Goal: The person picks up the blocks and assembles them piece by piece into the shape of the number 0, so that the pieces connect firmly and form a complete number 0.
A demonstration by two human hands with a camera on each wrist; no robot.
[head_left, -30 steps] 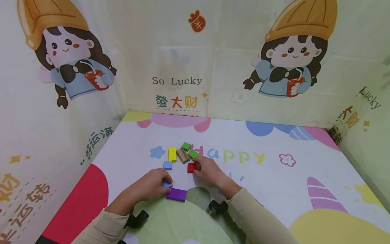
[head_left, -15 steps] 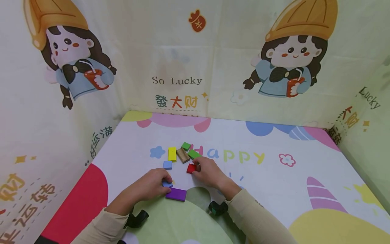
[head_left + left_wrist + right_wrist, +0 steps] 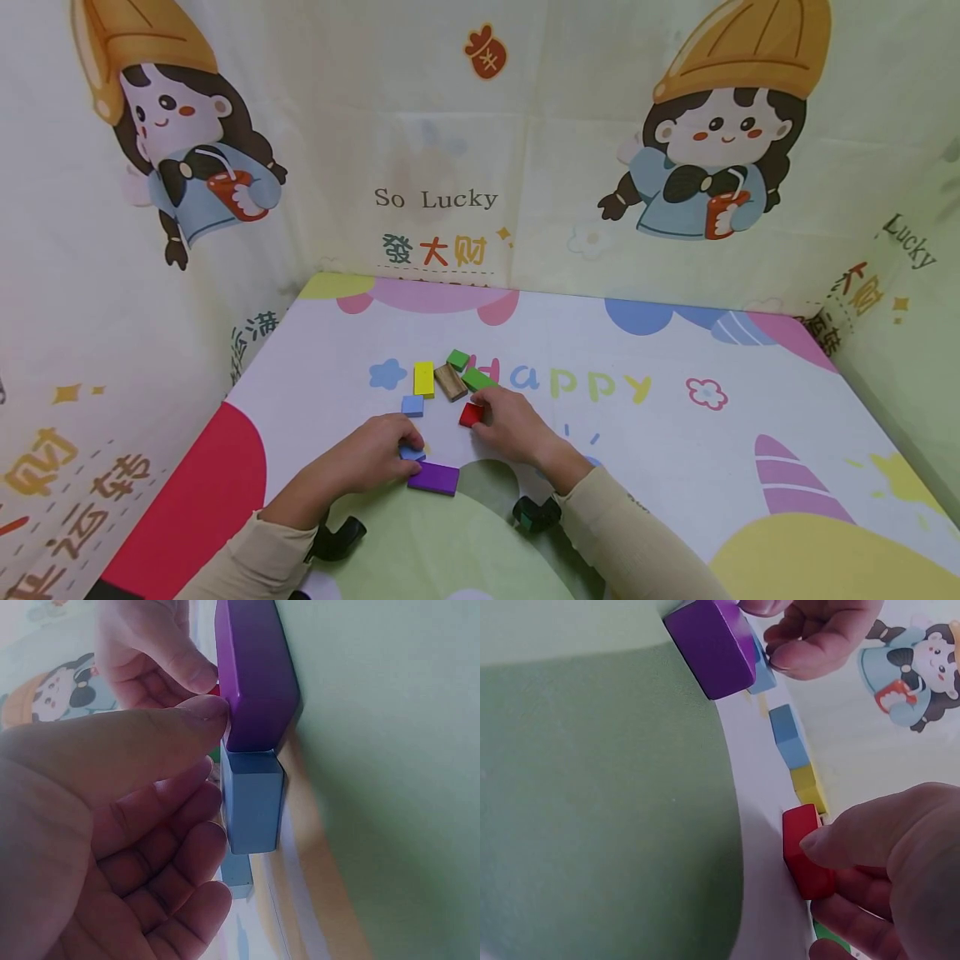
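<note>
My right hand [image 3: 517, 423] pinches a small red block [image 3: 470, 414] that lies turned at an angle; its thumb [image 3: 821, 844] presses the block's face in the right wrist view. Beside a long purple block [image 3: 433, 478], my left hand [image 3: 375, 452] lies with loosely bent fingers. Its thumb [image 3: 202, 716] touches the purple block, and the other fingertips lie against or just over a light blue block [image 3: 255, 802] next to it. Whether they touch that block, I cannot tell. A second light blue block [image 3: 412, 406] stands farther up.
Beyond the hands, a yellow block [image 3: 423, 380], a brown wood-grained block [image 3: 452, 382], a small green block [image 3: 457, 359] and a longer green block [image 3: 478, 379] continue the curved group. All lie on a printed cloth [image 3: 622, 442]. A patterned fabric wall [image 3: 555, 183] rises behind.
The red block has turned slightly, with a small shift toward the left and me. My right fingers have moved a little with it. Left hand and purple block look nearly still.
</note>
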